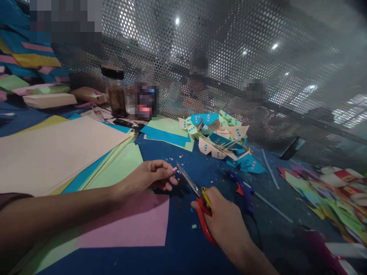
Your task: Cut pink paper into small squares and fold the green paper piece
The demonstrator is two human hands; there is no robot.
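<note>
Right hand (pixel 226 217) grips red-handled scissors (pixel 196 188); ahead of that grip, the left hand (pixel 159 175) pinches a pink paper strip (pixel 174 169)

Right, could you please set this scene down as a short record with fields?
Left hand: pinches a tiny pink paper piece
Right hand: holds metal scissors with red and yellow handles
Surface: dark blue tabletop, scattered with coloured paper bits
Sheets: large cream paper sheet on the left; flat pink paper sheet nearer the person
Beyond the hands: pile of folded coloured paper shapes
Beside the right hand: blue glue gun
</note>
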